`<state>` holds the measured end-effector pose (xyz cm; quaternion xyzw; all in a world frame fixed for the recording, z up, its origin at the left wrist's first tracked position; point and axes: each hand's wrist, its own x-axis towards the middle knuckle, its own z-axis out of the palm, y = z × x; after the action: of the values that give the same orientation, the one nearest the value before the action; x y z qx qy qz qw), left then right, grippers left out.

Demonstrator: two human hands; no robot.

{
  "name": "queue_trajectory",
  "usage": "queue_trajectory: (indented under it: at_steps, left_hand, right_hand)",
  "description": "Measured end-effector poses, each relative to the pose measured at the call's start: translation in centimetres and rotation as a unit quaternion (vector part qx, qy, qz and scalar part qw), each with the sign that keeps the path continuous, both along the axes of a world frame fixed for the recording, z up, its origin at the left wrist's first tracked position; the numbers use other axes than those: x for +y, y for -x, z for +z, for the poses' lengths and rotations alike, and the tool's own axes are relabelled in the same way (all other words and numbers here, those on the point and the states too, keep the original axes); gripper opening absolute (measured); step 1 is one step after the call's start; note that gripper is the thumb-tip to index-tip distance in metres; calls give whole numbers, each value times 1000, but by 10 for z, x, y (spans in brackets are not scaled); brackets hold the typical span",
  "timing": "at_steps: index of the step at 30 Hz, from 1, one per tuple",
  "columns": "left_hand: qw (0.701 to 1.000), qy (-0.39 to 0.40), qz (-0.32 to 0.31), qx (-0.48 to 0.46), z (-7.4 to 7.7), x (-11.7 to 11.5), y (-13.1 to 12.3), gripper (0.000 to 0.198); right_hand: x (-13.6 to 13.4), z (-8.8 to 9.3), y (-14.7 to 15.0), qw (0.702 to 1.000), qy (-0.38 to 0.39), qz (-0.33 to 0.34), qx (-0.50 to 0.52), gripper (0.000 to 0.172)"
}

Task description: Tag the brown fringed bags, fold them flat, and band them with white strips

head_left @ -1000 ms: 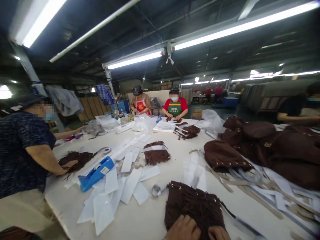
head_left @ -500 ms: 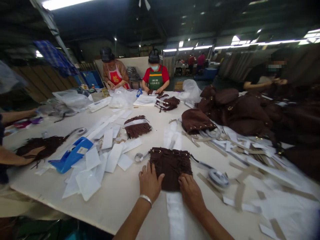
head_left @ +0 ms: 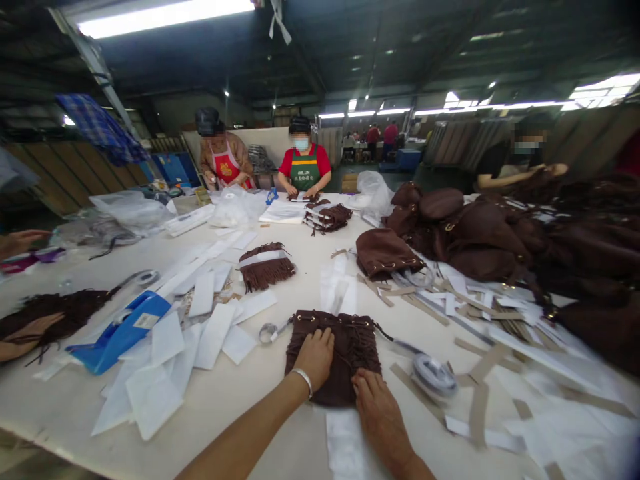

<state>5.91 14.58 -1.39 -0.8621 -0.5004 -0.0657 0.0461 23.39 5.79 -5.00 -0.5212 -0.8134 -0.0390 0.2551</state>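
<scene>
A dark brown fringed bag lies flat on the white table across a white paper strip. My left hand rests on the bag's left and middle part, fingers extended over the surface. At the bag's lower right edge, my right hand touches the fringe with its fingers bent close together; whether it pinches any fringe is hidden. A wrapped strap coil lies to the right of the bag, joined by a cord. Left of it sits a smaller ring-like wrapped piece.
Left are a blue tape dispenser and white paper sheets. Ahead lies a fringed bundle with a white band. Brown bags and paper strips fill the right. People work around the table; a person's hand touches brown fringe at far left.
My left hand has moved from the bag's left edge onto its front. My right hand stays by the lower right edge. The camera view has shifted slightly.
</scene>
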Motion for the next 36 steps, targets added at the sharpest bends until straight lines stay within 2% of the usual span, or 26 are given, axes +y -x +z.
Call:
queue_trajectory:
  at_steps: [3,7,11,13,15,18,20,21,23,25,28,31,34,36]
  left_hand:
    - [999,-4,41,1,-8,6,-1,52]
    - [992,-8,127,-6,-10,8,-1,57]
    - [968,-25,239,-70,2,2,8,57]
    - [957,-47,265,-105,11,-7,11,51]
    - [958,-75,249,-118,18,-17,13,46]
    - [980,-80,137,-119,18,-25,13,49]
    - [991,-50,53,-109,9,-23,15,54]
    - [994,-31,30,-103,2,-21,17,56]
    - [995,-1,29,-92,-12,-17,22,58]
    - [995,7,48,-88,-26,-16,28,59]
    - [993,-15,64,-95,-41,-19,32,61]
    - [990,-46,80,-107,-49,-24,32,65]
    - [987,-65,88,-121,-50,-26,30,57]
    - [985,-67,96,-126,-44,-26,27,51]
  right_hand:
    - [-1,-2,0,1000,-13,-7,-4,31]
    - [-1,3,0,1000,-5,5,0,31]
    - [0,6,-2,1000,0,7,14,31]
    - [-1,10,-5,1000,10,11,25,30]
    - [-2,17,-7,999,15,8,36,28]
    - [-3,32,6,999,-9,-2,42,33]
    - [-1,38,27,999,-16,21,37,41]
    - [3,39,39,999,-8,39,36,44]
    - [13,36,60,998,19,53,38,43]
    - [26,27,67,998,37,35,30,40]
    - [40,12,42,999,38,-10,-30,35]
    - [50,8,-11,991,3,-92,-98,32]
    - [65,26,-50,974,-44,-172,-142,26]
    - [79,43,-48,971,-53,-184,-145,26]
